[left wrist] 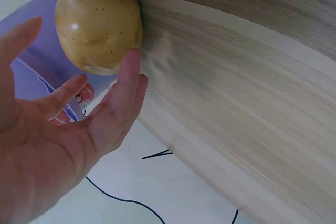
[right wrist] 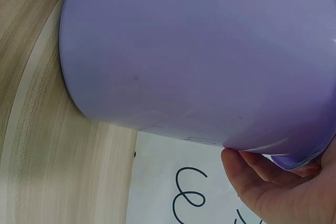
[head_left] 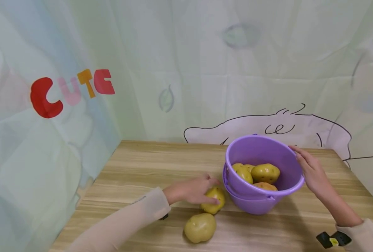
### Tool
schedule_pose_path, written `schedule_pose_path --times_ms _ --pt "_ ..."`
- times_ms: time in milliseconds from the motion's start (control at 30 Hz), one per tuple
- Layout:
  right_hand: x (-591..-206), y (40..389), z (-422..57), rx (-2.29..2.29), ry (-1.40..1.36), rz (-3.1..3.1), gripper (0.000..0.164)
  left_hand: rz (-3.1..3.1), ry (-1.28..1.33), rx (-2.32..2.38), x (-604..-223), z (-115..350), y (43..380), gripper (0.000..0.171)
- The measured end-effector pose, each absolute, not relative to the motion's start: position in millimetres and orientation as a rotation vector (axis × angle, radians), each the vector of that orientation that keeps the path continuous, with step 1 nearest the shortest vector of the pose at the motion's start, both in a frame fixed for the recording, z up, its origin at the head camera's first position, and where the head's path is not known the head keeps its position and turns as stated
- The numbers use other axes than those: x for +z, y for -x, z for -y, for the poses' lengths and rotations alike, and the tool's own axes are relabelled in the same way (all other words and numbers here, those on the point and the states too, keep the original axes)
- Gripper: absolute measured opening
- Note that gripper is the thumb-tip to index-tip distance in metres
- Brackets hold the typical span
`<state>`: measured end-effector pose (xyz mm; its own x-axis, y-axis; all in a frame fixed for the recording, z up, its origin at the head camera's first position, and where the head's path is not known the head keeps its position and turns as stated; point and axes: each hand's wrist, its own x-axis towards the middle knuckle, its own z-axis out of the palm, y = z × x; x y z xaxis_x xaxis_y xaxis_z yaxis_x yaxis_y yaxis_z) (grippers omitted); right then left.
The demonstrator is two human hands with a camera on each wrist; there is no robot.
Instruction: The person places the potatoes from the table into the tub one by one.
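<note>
My left hand (head_left: 196, 190) reaches over a yellow potato (head_left: 214, 201) on the table, left of the purple bucket (head_left: 252, 204). In the left wrist view, its spread fingers (left wrist: 126, 85) are beside that potato (left wrist: 100, 30) and do not close around it; one fingertip overlaps its edge, and contact is unclear. A second potato (head_left: 200, 228) lies just in front. Several potatoes (head_left: 266, 173) are inside the bucket. My right hand (head_left: 313, 173) rests against the bucket's right side at the rim. Its fingers (right wrist: 244, 174) touch the outer wall under the rim.
The wood-grain table (head_left: 148, 161) ends at a back edge against a printed curtain (head_left: 142, 42). The bucket's handle (head_left: 225, 176) hangs down on its left side. Red, pink and orange letters (head_left: 47, 98) show on the left curtain.
</note>
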<state>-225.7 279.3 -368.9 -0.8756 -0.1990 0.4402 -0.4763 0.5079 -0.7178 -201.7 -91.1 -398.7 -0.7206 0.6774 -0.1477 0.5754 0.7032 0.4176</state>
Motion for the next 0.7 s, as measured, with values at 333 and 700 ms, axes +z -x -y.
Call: schedule_pose_path --times_ms 333,700 --pt "-373 225 -283 1.323 -0.585 2.443 0.042 -2.611 -0.958 0.393 -399 78 197 0.070" --pt "-371 226 -282 1.323 -0.571 2.452 0.042 -2.616 -0.950 0.362 -398 76 198 0.072"
